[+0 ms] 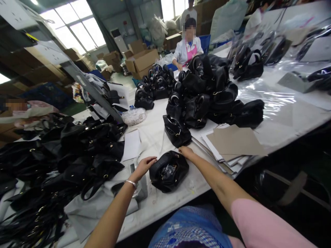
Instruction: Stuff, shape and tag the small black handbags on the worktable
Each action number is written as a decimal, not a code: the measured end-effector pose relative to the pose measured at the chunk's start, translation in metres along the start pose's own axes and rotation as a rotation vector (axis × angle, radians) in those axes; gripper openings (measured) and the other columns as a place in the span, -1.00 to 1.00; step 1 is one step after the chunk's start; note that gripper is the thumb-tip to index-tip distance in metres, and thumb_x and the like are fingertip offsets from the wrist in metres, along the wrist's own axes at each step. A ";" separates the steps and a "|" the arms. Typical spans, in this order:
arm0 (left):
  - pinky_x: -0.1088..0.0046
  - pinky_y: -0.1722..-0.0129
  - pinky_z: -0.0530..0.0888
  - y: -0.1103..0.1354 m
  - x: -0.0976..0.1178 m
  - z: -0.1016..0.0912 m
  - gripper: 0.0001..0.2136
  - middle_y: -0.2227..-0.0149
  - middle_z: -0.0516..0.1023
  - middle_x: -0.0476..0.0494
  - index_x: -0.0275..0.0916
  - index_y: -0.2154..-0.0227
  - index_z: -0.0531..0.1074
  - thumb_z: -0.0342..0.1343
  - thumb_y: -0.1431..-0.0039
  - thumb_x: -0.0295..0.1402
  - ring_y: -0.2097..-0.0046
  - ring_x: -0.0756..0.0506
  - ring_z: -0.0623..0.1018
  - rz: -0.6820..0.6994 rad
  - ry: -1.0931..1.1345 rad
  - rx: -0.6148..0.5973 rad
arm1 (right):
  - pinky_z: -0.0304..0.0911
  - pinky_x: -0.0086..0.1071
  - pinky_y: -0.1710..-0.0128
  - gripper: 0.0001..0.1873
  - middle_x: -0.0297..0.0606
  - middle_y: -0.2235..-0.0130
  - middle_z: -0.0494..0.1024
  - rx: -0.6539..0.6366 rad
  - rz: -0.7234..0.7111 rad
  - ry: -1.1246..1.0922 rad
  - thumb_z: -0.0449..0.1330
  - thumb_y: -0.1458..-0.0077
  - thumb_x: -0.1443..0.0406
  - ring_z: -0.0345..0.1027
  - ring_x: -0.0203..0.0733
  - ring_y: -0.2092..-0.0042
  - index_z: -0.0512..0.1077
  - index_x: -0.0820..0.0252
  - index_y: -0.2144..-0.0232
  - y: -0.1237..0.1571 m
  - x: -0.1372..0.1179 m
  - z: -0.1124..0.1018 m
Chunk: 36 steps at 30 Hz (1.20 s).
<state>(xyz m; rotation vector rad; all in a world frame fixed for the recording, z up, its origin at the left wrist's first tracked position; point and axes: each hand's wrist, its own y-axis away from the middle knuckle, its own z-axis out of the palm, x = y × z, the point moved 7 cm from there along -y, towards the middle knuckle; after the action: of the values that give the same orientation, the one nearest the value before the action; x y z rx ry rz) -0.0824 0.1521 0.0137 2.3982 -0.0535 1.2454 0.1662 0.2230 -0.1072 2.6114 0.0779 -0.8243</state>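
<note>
A black handbag (169, 172) sits in front of me on the white table (152, 210), with some clear plastic showing in its middle. My left hand (143, 167), with a bracelet at the wrist, lies at the bag's left side, its fingers stretched out over the upper left edge. At the bag's far right edge is my right hand (185, 151), its fingertips largely hidden between this bag and a second black handbag (177, 131) just behind. Whether those fingers grip either bag cannot be made out.
Black handbags (196, 82) are heaped behind. Loose black bags (85, 151) cover the table's left side. Grey and white cardboard sheets (235, 141) lie at right, near plastic film (266, 93). A slanted metal post (95, 93) rises at left. A co-worker (188, 48) sits across the table.
</note>
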 end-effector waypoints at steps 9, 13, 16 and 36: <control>0.25 -0.03 0.45 0.014 0.013 -0.011 -0.68 0.16 0.62 -0.20 -0.29 0.21 0.55 0.09 -0.10 -0.18 0.08 -0.17 0.56 0.041 -0.054 0.077 | 0.18 -0.46 0.24 -0.78 -0.13 0.22 0.56 0.253 0.144 -0.115 0.15 -0.05 0.28 0.41 -0.21 0.19 0.45 0.29 0.26 0.057 0.054 -0.019; 0.31 0.12 0.53 0.029 -0.003 -0.017 -0.61 0.17 0.61 -0.23 -0.32 0.15 0.50 0.09 -0.10 -0.11 0.13 -0.14 0.57 -0.034 0.131 0.209 | 0.24 -0.44 0.23 -0.69 -0.10 0.11 0.55 0.351 0.189 -0.167 0.08 -0.13 0.27 0.45 -0.24 0.23 0.37 0.31 0.10 0.089 0.063 -0.030; 0.38 0.26 0.55 0.057 -0.027 -0.020 -0.60 0.25 0.59 -0.25 -0.36 0.18 0.45 0.06 -0.12 -0.09 0.24 -0.10 0.59 -0.117 0.239 0.346 | 0.28 -0.41 0.22 -0.70 -0.16 0.12 0.56 0.398 0.104 -0.274 0.06 -0.16 0.21 0.47 -0.25 0.30 0.38 0.25 0.10 0.125 0.048 -0.030; 0.30 0.04 0.42 0.124 -0.135 0.057 -0.65 0.18 0.56 -0.47 -0.42 -0.05 0.33 -0.13 -0.24 -0.49 0.07 -0.21 0.57 -0.402 -0.362 0.315 | 0.19 -0.39 0.44 -0.63 -0.14 0.38 0.63 0.081 -0.207 0.524 0.02 -0.22 0.11 0.52 -0.06 0.34 0.43 0.00 0.00 0.180 -0.082 0.022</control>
<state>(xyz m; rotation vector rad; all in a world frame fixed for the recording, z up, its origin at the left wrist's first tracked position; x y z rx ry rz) -0.1475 -0.0043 -0.0768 2.6923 0.5251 0.6681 0.1171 0.0549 -0.0129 2.8618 0.4749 -0.1845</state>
